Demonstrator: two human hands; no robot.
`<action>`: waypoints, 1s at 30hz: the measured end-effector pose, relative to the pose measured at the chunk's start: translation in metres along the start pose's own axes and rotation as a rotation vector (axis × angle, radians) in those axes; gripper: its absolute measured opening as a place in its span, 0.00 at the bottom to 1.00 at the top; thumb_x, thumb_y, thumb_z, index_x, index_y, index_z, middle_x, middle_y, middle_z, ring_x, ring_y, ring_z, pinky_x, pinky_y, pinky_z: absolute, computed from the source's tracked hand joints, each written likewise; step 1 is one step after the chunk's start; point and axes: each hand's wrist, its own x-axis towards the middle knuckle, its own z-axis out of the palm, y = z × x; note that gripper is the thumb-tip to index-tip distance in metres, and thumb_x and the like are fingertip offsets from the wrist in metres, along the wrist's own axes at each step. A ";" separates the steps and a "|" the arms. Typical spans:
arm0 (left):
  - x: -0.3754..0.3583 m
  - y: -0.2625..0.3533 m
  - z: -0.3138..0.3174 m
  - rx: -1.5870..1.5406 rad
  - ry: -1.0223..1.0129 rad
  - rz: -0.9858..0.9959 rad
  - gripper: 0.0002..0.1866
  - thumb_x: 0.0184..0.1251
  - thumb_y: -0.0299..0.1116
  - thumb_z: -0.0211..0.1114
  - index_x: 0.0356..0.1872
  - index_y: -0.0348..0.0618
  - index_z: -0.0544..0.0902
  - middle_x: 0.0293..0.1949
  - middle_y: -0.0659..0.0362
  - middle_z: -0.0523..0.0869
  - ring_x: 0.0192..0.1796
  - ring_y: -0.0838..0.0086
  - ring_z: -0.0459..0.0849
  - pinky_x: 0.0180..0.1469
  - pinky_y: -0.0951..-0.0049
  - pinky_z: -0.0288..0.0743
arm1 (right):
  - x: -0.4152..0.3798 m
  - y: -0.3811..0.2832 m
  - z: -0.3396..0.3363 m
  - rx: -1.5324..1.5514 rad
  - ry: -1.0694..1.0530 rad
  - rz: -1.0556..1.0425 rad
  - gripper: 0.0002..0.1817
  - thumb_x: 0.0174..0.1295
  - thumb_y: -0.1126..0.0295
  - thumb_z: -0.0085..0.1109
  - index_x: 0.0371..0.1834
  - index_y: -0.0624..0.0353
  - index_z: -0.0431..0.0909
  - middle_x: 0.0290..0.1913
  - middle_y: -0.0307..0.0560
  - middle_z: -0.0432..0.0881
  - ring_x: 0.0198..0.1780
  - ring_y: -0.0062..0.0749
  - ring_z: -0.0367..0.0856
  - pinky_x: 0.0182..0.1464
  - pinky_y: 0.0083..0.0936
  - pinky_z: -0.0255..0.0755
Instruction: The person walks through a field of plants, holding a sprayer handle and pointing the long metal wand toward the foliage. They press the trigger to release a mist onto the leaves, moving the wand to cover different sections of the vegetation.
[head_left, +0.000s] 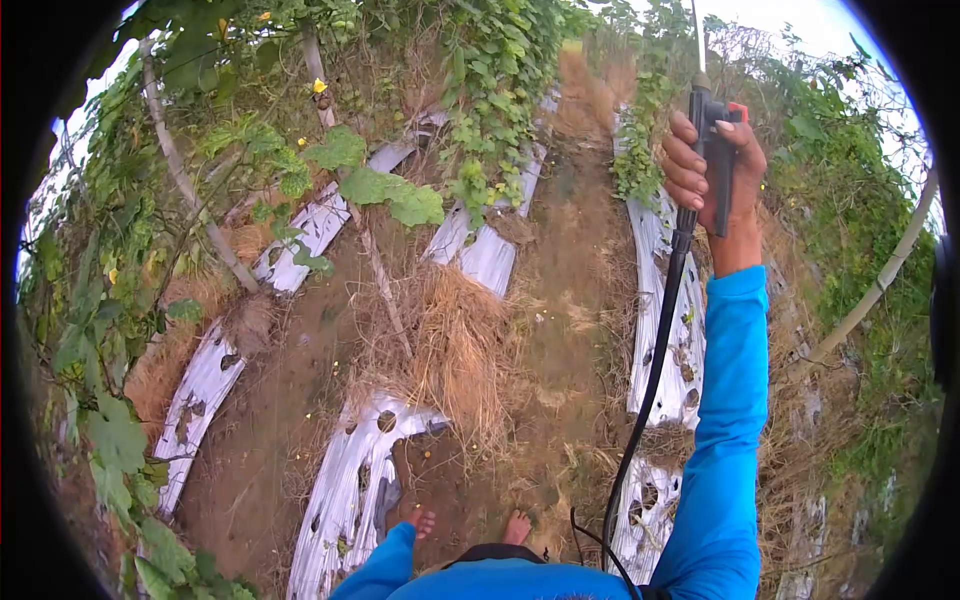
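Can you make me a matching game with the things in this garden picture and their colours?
Things:
1. sleeve
2. hose
3. flower
4. mulch sheet

Colours:
A. yellow
B. silver-white
C. blue
D. black

Pairs: 1-C, 2-D, 3-A, 4-B.

The right hand grips the sprayer handle that the hose runs up to.
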 end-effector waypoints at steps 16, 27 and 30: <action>-0.072 -0.168 -0.036 -0.105 0.083 -0.288 0.27 0.66 0.62 0.45 0.43 0.50 0.80 0.32 0.62 0.83 0.26 0.70 0.79 0.27 0.64 0.67 | -0.118 0.145 0.144 -0.128 0.555 0.061 0.14 0.59 0.59 0.54 0.33 0.55 0.64 0.20 0.37 0.64 0.15 0.22 0.65 0.15 0.22 0.65; -0.125 -0.222 -0.005 -0.055 0.203 -0.116 0.23 0.61 0.54 0.52 0.44 0.47 0.81 0.35 0.59 0.84 0.27 0.70 0.79 0.27 0.64 0.67 | -0.288 0.209 0.233 0.251 0.358 0.173 0.16 0.50 0.64 0.59 0.35 0.55 0.62 0.21 0.40 0.63 0.18 0.24 0.64 0.19 0.23 0.64; -0.151 -0.241 0.008 -0.063 0.248 -0.073 0.21 0.60 0.52 0.53 0.42 0.47 0.81 0.33 0.60 0.84 0.25 0.71 0.78 0.26 0.65 0.67 | -0.339 0.212 0.274 0.269 0.390 0.185 0.17 0.51 0.64 0.60 0.36 0.56 0.62 0.21 0.41 0.63 0.17 0.24 0.63 0.18 0.25 0.63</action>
